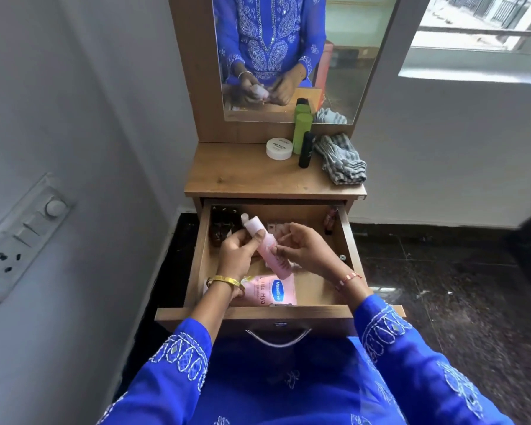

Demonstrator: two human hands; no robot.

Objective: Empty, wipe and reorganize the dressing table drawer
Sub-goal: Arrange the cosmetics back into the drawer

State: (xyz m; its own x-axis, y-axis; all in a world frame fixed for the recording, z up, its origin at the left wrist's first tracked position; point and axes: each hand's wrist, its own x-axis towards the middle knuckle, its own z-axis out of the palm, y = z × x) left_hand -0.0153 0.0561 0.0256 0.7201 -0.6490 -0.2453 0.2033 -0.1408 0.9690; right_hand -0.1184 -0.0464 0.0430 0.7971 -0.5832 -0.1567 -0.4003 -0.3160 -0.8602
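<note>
The wooden drawer (348, 240) of the dressing table is pulled out. Over it my left hand (238, 256) grips a slim pink bottle (267, 246) with a pale cap, tilted up to the left. My right hand (304, 248) touches the bottle's lower half with its fingertips. Below, a pink Vaseline pouch (273, 291) lies flat at the drawer's front. Dark small items (221, 227) sit in the back left corner, and a small dark bottle (330, 220) stands at the back right.
On the tabletop (242, 176) stand a white round jar (279, 148), a green tube (302, 133), a black tube (306, 150) and a folded grey checked cloth (341, 159). A mirror (350, 56) rises behind. A wall with a switchboard (22, 237) is at the left.
</note>
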